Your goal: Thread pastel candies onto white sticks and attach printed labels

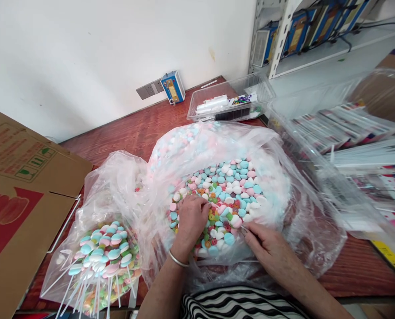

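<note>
Left hand (193, 218) among pastel candies (230, 186), right hand (269, 244) apart at their near edge, grips unclear, plastic bag (217, 150) beneath both, stick candies (114, 254) leftward

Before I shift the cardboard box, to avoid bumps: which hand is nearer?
Left. The left hand is right of the cardboard box, over candies; the right hand is farther right.

You face white wall (118, 48) along far edge of reddish wood worktop (121, 133); grey socket panel (147, 91) mounted above; white shelving (281, 42) beyond far right corner.
</note>
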Demonstrator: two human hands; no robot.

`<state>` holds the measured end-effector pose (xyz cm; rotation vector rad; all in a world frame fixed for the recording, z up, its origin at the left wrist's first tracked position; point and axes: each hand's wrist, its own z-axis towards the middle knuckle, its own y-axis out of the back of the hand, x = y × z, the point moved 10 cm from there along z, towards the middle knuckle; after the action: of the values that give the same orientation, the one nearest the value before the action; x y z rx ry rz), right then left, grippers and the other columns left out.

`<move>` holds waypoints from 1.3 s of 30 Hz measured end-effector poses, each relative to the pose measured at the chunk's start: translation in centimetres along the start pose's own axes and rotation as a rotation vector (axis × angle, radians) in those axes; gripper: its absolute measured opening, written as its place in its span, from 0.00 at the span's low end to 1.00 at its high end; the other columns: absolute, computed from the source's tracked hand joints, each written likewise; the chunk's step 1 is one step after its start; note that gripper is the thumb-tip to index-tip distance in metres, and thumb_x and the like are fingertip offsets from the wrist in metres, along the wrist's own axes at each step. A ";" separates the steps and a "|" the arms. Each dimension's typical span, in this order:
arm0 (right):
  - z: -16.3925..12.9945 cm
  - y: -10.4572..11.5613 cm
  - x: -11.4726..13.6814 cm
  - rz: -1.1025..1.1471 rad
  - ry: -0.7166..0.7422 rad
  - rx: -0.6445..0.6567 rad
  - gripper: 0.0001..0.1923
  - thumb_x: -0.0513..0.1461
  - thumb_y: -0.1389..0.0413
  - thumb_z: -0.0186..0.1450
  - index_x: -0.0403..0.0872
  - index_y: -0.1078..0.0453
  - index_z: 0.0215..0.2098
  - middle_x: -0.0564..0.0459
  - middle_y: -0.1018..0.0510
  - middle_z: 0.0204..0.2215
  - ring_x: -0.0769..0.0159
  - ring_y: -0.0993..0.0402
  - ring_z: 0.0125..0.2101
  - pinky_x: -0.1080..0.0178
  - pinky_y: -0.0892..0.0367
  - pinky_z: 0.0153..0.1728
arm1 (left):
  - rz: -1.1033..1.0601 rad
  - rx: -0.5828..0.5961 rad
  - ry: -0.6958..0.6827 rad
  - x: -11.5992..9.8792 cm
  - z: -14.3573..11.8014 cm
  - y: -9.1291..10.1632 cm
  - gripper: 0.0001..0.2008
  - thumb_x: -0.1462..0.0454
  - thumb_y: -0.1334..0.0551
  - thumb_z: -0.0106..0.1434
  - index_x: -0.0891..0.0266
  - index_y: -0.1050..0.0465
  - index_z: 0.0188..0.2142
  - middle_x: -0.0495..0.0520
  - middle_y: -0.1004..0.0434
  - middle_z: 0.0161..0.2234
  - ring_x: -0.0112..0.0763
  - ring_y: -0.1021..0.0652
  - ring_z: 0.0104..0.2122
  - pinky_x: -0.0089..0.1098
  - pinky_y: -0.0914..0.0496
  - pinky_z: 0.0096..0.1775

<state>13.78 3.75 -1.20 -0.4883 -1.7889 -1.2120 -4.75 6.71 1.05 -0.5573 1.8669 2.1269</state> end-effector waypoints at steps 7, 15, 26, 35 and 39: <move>-0.1 -0.5 0.1 -0.062 -0.017 0.026 0.16 0.40 0.56 0.71 0.47 0.30 0.32 0.52 0.23 0.29 0.61 0.28 0.30 0.62 0.39 0.33 | -0.472 0.102 0.307 3.7 -0.6 -0.2 0.12 0.56 0.41 0.62 0.60 0.23 0.31 0.50 0.22 0.27 0.31 0.25 0.24 0.30 0.33 0.28; 0.1 -0.5 0.0 -0.069 -0.013 0.017 0.16 0.41 0.56 0.71 0.47 0.31 0.31 0.51 0.23 0.29 0.61 0.28 0.31 0.61 0.39 0.33 | -0.229 -0.031 0.086 1.5 -0.5 1.9 0.05 0.63 0.39 0.62 0.58 0.24 0.35 0.52 0.20 0.36 0.36 0.22 0.39 0.36 0.31 0.44; -0.1 -0.4 -0.3 -0.097 -0.014 0.024 0.15 0.40 0.56 0.71 0.47 0.32 0.31 0.51 0.23 0.29 0.61 0.28 0.31 0.62 0.39 0.33 | 0.011 0.135 -0.034 -0.7 -1.0 0.3 0.04 0.64 0.36 0.61 0.58 0.24 0.29 0.52 0.22 0.34 0.40 0.25 0.40 0.41 0.36 0.46; -0.3 -0.6 0.3 -0.194 0.026 0.043 0.15 0.39 0.57 0.71 0.47 0.30 0.34 0.49 0.23 0.31 0.60 0.27 0.32 0.61 0.39 0.34 | -0.460 0.038 0.170 2.0 -1.7 0.8 0.07 0.60 0.40 0.63 0.58 0.24 0.32 0.49 0.23 0.25 0.33 0.23 0.29 0.33 0.30 0.34; -0.4 -0.4 0.4 -0.195 0.021 0.031 0.14 0.38 0.57 0.71 0.47 0.31 0.33 0.50 0.23 0.30 0.60 0.27 0.31 0.61 0.39 0.33 | -0.437 -0.002 0.149 1.7 -1.7 1.4 0.07 0.60 0.39 0.62 0.58 0.23 0.35 0.50 0.21 0.30 0.34 0.22 0.33 0.34 0.29 0.37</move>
<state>13.40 3.18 -1.01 -0.2871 -1.8679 -1.3145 -6.71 4.75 1.41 -1.0413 1.6248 1.8395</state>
